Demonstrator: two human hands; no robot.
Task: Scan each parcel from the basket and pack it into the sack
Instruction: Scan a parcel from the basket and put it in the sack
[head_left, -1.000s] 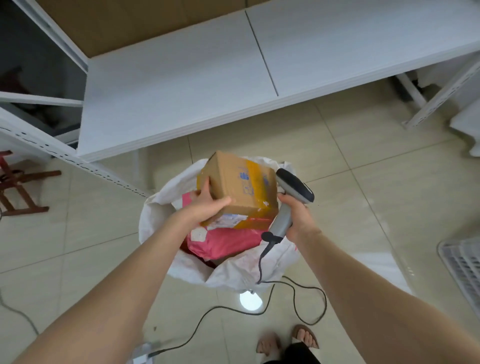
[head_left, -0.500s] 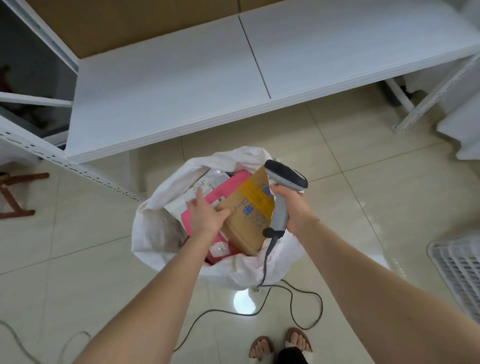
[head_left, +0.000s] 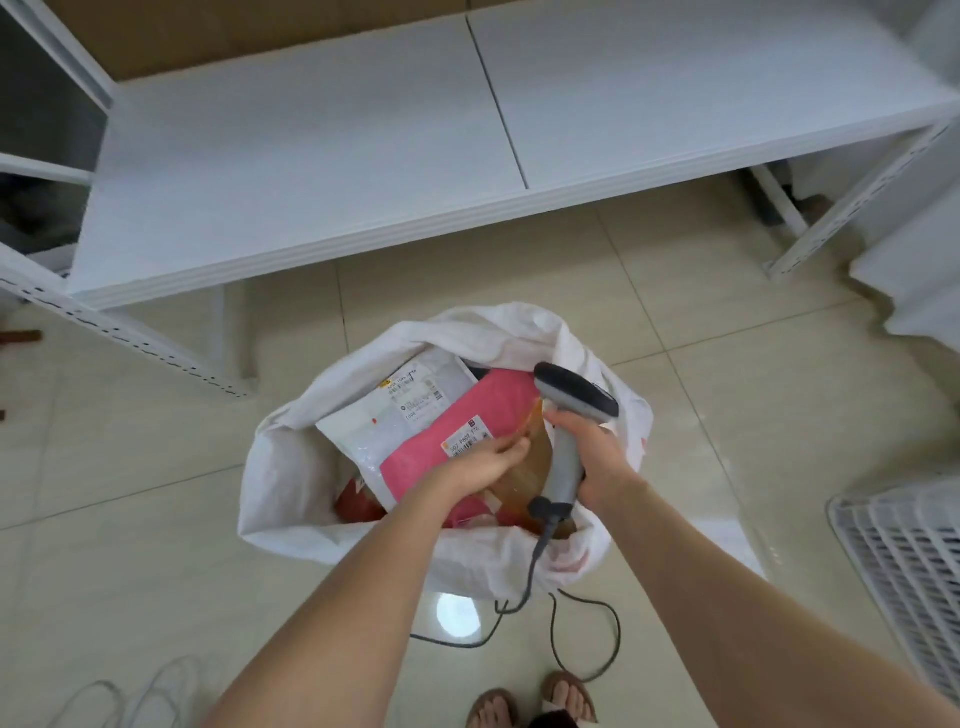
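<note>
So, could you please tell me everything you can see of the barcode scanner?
The barcode scanner is a grey, plastic-looking handheld gun with a dark, rounded head angled up and to the left, and a lighter grey handle. The right hand is wrapped around the handle, holding it over the open mouth of the white sack. A dark collar at the handle's base leads into a grey cable that drops over the sack's rim and loops on the tiled floor.

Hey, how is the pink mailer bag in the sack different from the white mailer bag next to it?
The pink plastic mailer bag lies on top, overlapping the white plastic mailer bag, which sits partly beneath it, nearer the far-left rim. The pink one's label is small and orange-edged by the left hand; the white one's label is larger and white. Both are flat, labelled, and lie inside the white woven sack.
</note>
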